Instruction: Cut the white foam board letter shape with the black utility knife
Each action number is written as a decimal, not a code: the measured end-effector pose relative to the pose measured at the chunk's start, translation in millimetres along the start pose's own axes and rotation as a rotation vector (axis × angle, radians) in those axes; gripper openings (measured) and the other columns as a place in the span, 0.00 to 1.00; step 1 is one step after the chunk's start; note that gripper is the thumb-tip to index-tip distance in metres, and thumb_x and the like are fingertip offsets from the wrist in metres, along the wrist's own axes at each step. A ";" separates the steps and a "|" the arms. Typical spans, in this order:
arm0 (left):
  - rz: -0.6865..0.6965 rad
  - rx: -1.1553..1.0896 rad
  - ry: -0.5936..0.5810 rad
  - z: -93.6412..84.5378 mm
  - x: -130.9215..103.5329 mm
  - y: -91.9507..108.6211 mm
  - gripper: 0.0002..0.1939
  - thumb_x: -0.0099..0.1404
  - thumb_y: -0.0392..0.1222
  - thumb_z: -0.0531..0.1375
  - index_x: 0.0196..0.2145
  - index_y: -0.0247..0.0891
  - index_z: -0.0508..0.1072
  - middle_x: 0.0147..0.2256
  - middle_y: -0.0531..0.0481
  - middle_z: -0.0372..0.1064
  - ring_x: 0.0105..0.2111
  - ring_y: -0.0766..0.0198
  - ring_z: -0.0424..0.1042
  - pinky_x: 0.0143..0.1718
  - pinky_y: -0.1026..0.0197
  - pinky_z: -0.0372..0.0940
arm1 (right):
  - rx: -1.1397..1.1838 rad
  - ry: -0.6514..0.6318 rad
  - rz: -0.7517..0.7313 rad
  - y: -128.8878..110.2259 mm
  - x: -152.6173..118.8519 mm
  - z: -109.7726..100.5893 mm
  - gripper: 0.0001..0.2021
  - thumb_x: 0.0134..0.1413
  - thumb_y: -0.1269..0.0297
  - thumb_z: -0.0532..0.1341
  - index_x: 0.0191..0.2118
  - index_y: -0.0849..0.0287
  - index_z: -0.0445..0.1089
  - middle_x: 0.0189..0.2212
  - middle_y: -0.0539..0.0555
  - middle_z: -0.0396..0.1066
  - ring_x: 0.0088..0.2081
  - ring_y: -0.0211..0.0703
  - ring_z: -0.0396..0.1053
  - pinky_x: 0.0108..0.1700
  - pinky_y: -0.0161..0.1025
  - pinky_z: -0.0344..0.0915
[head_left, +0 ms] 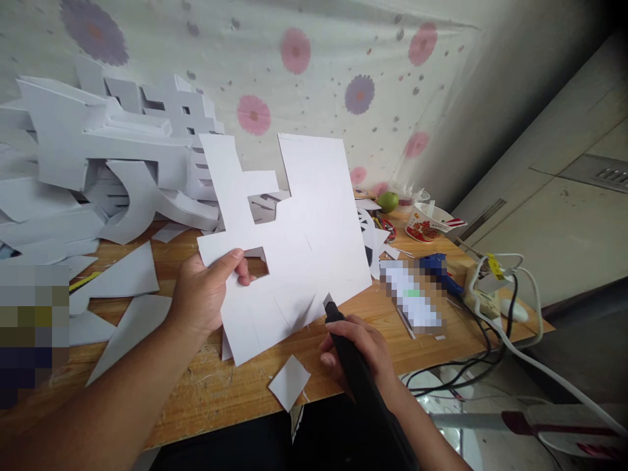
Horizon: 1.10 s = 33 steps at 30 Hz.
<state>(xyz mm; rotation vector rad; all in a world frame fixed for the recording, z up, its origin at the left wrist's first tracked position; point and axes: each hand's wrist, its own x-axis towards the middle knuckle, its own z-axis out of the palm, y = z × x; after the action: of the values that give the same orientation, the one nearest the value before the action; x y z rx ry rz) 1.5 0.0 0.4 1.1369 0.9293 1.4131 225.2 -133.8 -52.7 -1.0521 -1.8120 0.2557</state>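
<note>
My left hand (206,291) grips a large white foam-board cutout (304,222) by its left edge, thumb on top, and holds it tilted up above the wooden table (216,386). My right hand (360,353) is closed around a black utility knife (348,356). The knife's tip touches the lower right edge of the cutout. A small square white offcut (289,383) lies on the table near the front edge, just left of my right hand.
Stacked white cutout shapes (108,150) fill the back left, with triangular scraps (127,275) in front. At right lie a blue glue gun (439,268), a power strip with cables (485,297), a red-patterned bowl (424,226) and a green fruit (387,201).
</note>
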 end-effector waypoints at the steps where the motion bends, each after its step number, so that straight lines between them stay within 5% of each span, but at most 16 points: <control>1: 0.002 -0.001 0.000 0.3 -0.1 0.4 0.09 0.58 0.40 0.64 0.23 0.40 0.69 0.17 0.56 0.64 0.19 0.64 0.62 0.24 0.58 0.64 | -0.002 0.001 0.000 -0.3 0.3 -0.1 0.22 0.52 0.72 0.64 0.52 0.52 0.63 0.28 0.49 0.75 0.30 0.40 0.68 0.33 0.38 0.65; 33: -0.003 -0.008 -0.007 0.8 -1.2 2.5 0.12 0.58 0.40 0.64 0.20 0.39 0.68 0.16 0.55 0.64 0.19 0.64 0.63 0.24 0.59 0.65 | -0.012 -0.006 -0.019 -1.2 0.8 -0.5 0.23 0.51 0.73 0.64 0.53 0.52 0.62 0.28 0.49 0.75 0.29 0.41 0.68 0.32 0.38 0.67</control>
<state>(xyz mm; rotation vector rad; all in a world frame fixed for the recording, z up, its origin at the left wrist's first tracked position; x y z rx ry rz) 1.6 -1.6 2.8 1.1334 0.9192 1.4084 224.9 -134.0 -51.2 -1.0425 -1.8302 0.2372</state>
